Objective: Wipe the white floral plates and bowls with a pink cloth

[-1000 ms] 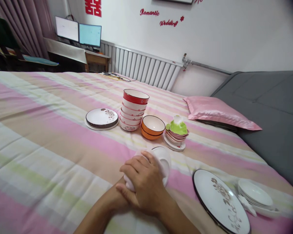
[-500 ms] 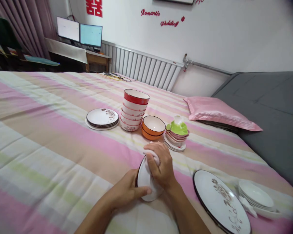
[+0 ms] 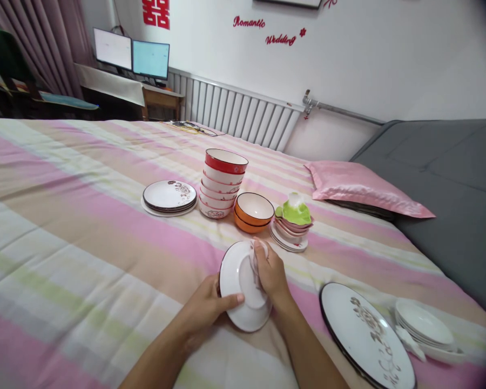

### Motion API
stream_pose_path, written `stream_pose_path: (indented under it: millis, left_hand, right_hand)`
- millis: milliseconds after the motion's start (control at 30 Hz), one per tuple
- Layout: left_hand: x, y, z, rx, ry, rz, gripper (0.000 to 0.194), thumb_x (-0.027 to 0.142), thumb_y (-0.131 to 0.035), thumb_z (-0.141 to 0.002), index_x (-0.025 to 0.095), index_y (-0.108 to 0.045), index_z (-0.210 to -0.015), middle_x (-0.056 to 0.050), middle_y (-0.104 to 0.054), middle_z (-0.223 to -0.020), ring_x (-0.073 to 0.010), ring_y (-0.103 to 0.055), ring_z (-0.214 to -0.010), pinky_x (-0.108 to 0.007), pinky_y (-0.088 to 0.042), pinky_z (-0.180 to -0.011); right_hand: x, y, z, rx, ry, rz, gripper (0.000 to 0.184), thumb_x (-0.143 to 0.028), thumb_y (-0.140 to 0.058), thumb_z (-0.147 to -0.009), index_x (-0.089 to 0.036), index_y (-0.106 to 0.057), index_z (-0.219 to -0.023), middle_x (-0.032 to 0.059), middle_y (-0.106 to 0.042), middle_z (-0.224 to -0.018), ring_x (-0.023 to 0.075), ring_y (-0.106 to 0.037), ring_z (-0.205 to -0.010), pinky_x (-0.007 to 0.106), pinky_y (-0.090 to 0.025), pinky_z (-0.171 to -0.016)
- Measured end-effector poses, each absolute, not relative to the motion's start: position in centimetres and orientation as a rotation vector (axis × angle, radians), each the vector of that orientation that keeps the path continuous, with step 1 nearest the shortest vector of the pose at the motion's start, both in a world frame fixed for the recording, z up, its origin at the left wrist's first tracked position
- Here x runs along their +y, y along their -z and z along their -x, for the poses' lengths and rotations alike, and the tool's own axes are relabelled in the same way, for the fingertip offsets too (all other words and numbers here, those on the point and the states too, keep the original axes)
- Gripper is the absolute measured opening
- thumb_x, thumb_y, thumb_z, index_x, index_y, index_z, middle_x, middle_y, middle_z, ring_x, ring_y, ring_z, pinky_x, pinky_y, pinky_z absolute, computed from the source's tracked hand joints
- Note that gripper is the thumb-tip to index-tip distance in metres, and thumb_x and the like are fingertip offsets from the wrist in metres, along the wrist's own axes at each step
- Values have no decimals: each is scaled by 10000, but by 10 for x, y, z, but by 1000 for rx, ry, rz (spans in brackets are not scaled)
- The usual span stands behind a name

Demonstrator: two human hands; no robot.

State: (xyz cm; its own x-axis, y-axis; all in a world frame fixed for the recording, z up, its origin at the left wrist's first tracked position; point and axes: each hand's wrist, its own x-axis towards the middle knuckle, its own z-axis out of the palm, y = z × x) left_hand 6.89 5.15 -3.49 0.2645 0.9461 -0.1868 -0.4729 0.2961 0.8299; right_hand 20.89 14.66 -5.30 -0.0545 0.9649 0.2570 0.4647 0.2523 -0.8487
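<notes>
Held at the front middle of the bed is a white plate [image 3: 235, 266] with a dark rim, tilted so its underside and foot ring face me. My left hand [image 3: 209, 301] grips its left edge, thumb across the underside and fingers behind. My right hand [image 3: 271, 274] is closed around a bunched whitish cloth [image 3: 256, 258] and presses it to the plate's upper right part. Just beyond my hands stand two orange bowls [image 3: 254, 212], one inside the other. To their right, a green leaf-shaped dish [image 3: 296, 213] tops a pile of pink dishes and small white plates [image 3: 288, 244].
A tall stack of red-and-white bowls [image 3: 223, 183] stands behind, beside several stacked plates [image 3: 170, 195]. Right of my arms lie large oval plates [image 3: 368, 335] and white dishes [image 3: 425, 322] with a white spoon-like piece [image 3: 411, 342]. A pink pillow [image 3: 364, 186] lies farther back.
The plate has swung round to show more of its underside. My right hand and the cloth have shifted from the upper rim onto the underside; my left hand has risen slightly.
</notes>
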Motion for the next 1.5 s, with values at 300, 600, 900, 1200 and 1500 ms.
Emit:
stream_pose_path:
  millis: [300,600,900,1200,1500]
  left_hand:
    - [58,32,-65,845,-1393,-421,627,154,-737,-687,138,-527,-1277,-139,-681,-1112,-256,-650,-983,-305,-536,-833]
    - [58,34,-68,868,-1353,-437,584,122,-742,-668,89,-566,-1224,-161,-677,-1113,-271,-650,-993,-309,-543,-829]
    - [60,35,-67,867,-1444,-337,446,164,-676,-767,95,-587,-1198,-139,-709,-1034,-226,-684,-888,-281,-565,-780]
    - [62,31,-64,737,-1519,-258,456,428,-484,-893,162,-564,-1254,-110,-653,-1181,-197,-624,-1068,-275,-497,-929]
    - [59,34,-70,793,-1444,-265,476,482,-508,-864,226,-556,-1262,-56,-624,-1244,-182,-568,-1155,-269,-457,-968]
  right_hand:
    - [132,52,-197,-2029,-530,1096,496,-353,-455,-891,-194,-426,-1360,88,-457,-1405,231,-416,-1304,430,-341,-1082]
    - [132,43,-201,-2004,-575,1204,352,-148,-494,-741,-220,-585,-1073,47,-666,-1145,236,-629,-1044,363,-493,-885]
    - [117,23,-201,-2200,-515,950,272,-104,-507,-618,-216,-596,-849,61,-660,-1108,223,-579,-1082,337,-472,-893]
    - [94,18,-182,-2449,-412,729,505,-261,-509,-864,-214,-378,-1349,62,-372,-1467,211,-223,-1404,463,-195,-1146]
    - [96,23,-178,-2443,-119,775,504,-409,-502,-883,-281,-402,-1361,34,-251,-1523,256,-132,-1424,523,-135,-1142]
